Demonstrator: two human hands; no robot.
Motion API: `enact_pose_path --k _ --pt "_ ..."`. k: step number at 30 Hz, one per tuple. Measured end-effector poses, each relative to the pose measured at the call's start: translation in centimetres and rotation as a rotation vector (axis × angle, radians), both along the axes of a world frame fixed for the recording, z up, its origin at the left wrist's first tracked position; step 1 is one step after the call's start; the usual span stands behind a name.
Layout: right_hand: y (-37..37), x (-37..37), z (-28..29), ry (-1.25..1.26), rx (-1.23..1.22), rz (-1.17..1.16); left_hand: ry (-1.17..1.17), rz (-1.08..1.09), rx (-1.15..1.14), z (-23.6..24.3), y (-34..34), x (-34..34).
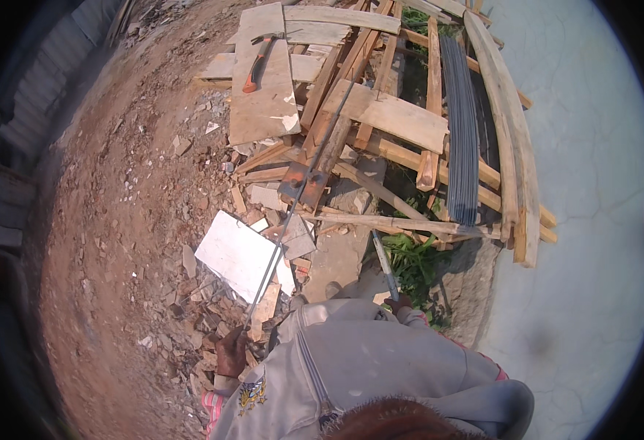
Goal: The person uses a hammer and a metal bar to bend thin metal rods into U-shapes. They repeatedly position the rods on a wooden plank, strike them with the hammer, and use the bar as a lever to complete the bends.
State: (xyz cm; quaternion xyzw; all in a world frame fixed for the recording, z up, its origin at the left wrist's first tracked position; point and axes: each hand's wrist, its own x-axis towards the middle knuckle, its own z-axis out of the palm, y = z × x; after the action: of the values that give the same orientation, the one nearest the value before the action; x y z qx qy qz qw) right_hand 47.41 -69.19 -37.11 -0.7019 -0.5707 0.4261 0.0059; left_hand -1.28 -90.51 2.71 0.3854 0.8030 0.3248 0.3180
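My left hand (pixel 232 350), low left of centre, is closed round a long thin metal rod (pixel 274 260), which runs up and away across a rusty metal plate (pixel 314 192) on the timber. My right hand (pixel 399 303), beside my grey jacket, is closed on a short metal pipe-like bar (pixel 382 258) that points up and forward. A white board (pixel 230 253) lies on the rubble ahead of my left hand. Farther off, a claw hammer (pixel 258 66) with an orange and black handle rests on a pale plank (pixel 259 117). The fingers of both hands are partly hidden.
A pile of timber (pixel 516 183) and a bundle of thin dark rods (pixel 460 132) lie ahead and to the right, beside a cracked pale concrete surface (pixel 586 220). Rubble-strewn dirt (pixel 116 242) stretches to the left, toward a corrugated sheet fence (pixel 50 66). Green weeds (pixel 417 264) show between the timbers.
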Motion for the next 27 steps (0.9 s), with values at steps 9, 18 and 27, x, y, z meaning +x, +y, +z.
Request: enact_pose_path --k 9,18,27 --pt "0.9 -3.6 6.1 -0.053 -0.062 -0.045 -0.021 -0.040 -0.058 1.2 0.9 -1.3" --pt "-0.7 -6.4 11.9 -0.006 0.062 -0.160 -0.095 -0.069 0.010 -0.9 0.7 -4.6" --pt "-0.4 -10.8 26.2 0.348 0.231 -0.272 -0.132 -0.181 -0.037 -1.7 0.8 -10.6"
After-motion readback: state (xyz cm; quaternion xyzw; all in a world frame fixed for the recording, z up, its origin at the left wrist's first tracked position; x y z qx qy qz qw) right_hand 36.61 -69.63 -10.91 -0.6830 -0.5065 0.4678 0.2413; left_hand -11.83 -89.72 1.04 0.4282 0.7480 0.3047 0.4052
